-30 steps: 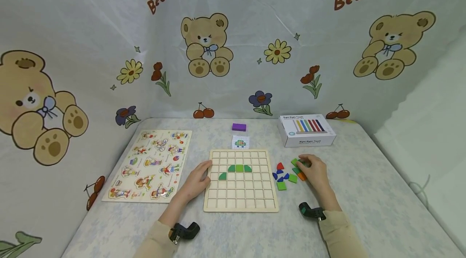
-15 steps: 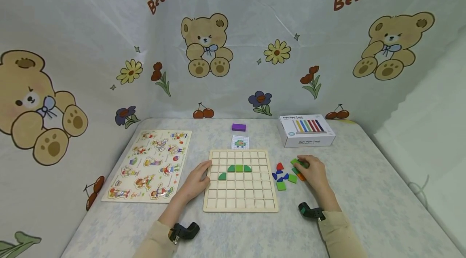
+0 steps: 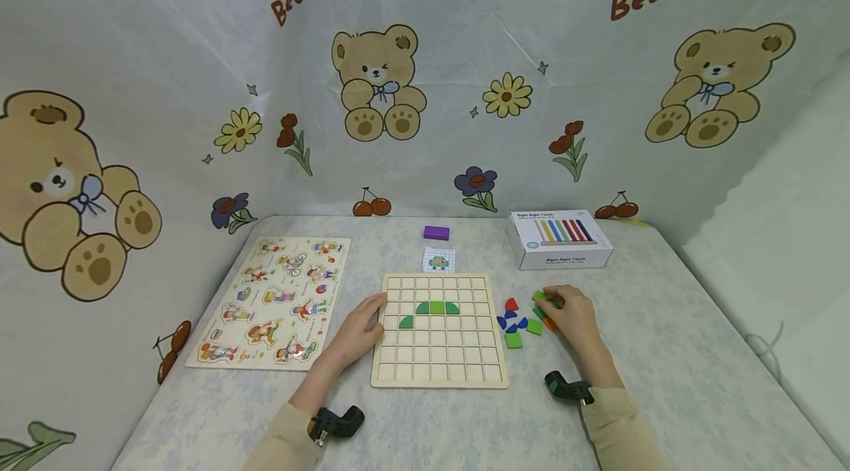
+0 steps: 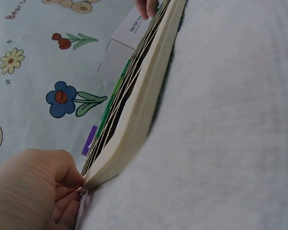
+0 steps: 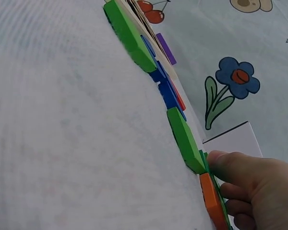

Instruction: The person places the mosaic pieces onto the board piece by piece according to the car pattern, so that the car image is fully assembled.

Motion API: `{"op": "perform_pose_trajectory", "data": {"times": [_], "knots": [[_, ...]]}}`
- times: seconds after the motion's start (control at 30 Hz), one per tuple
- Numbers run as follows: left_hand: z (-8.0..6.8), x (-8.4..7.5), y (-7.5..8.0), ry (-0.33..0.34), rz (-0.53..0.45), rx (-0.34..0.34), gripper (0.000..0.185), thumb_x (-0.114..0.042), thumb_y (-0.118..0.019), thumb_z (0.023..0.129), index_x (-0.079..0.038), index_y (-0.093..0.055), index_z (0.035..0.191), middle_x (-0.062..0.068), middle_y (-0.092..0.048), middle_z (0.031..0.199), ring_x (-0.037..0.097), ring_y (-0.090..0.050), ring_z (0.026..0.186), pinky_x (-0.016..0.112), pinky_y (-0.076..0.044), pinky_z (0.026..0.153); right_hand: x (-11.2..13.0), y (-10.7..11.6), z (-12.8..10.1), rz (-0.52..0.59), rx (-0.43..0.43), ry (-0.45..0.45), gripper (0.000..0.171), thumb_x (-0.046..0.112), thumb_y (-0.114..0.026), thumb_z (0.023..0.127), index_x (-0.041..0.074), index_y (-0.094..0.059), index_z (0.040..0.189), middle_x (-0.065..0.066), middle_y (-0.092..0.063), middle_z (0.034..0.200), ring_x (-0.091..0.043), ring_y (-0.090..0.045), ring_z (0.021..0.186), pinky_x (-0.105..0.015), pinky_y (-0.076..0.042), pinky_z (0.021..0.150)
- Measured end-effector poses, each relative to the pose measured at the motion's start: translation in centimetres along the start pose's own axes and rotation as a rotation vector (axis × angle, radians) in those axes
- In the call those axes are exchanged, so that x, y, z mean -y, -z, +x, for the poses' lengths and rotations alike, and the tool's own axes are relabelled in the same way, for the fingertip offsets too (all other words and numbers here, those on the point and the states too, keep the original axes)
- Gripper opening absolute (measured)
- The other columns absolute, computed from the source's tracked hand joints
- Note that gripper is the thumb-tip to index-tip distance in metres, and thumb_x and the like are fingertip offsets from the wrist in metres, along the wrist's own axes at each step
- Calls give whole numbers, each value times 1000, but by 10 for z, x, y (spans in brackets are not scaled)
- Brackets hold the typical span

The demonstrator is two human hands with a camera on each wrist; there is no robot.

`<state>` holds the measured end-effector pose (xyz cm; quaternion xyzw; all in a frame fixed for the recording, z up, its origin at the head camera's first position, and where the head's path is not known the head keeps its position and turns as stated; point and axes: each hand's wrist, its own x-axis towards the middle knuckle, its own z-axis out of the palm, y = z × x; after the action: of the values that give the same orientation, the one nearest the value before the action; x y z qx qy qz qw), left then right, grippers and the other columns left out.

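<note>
My left hand (image 3: 357,331) grips the left edge of a wooden grid board (image 3: 440,365), thumb on top and fingers at the side, as the left wrist view shows. A green square (image 3: 437,307) lies in the grid between dark green quarter-circles (image 3: 452,308), with another quarter-circle (image 3: 406,322) one row lower. To the right of the board my right hand (image 3: 572,313) pinches a dark green piece, mostly hidden by the fingers. An orange piece (image 5: 210,196) lies right beside its fingertips. Close by are green squares (image 3: 514,340), small blue pieces (image 3: 511,328) and a red quarter-circle (image 3: 511,304).
A card with a car pattern (image 3: 439,260) lies behind the board, and a purple block (image 3: 436,232) farther back. At the back right stands a white box (image 3: 561,246). A picture puzzle board (image 3: 268,305) lies on the left.
The fingers of my right hand have drawn in slightly to the left over the green pieces. My left hand stays on the board's edge.
</note>
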<state>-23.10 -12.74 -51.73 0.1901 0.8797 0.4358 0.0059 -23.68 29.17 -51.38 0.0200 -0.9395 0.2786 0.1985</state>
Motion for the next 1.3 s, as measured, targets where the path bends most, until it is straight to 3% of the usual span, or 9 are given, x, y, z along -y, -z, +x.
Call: {"op": "perform_pose_trajectory", "data": {"times": [0.83, 1.17, 1.3], "knots": [[1, 0, 1, -19, 6, 9, 58, -1, -53, 86, 3, -38, 142, 17, -37, 145, 31, -30, 135, 44, -28, 108, -6, 0, 0, 25, 9, 18, 34, 10, -73, 81, -4, -67, 112, -22, -65, 105, -37, -60, 96, -51, -49, 81], [0, 0, 0, -11, -4, 0, 58, -1, -53, 86, 2, -38, 142, 16, -37, 145, 30, -30, 135, 44, -28, 108, 9, 11, 4, 122, 68, -102, 37, 19, -67, 88, 1, -64, 120, -19, -63, 111, -35, -56, 104, -52, -45, 89], [-1, -1, 0, -3, -7, 3, 58, -1, -53, 87, 2, -38, 143, 16, -37, 145, 30, -30, 136, 43, -27, 108, 16, 15, 8, 128, 55, -89, 37, 21, -68, 87, 2, -65, 118, -18, -64, 111, -34, -57, 102, -50, -47, 85]]}}
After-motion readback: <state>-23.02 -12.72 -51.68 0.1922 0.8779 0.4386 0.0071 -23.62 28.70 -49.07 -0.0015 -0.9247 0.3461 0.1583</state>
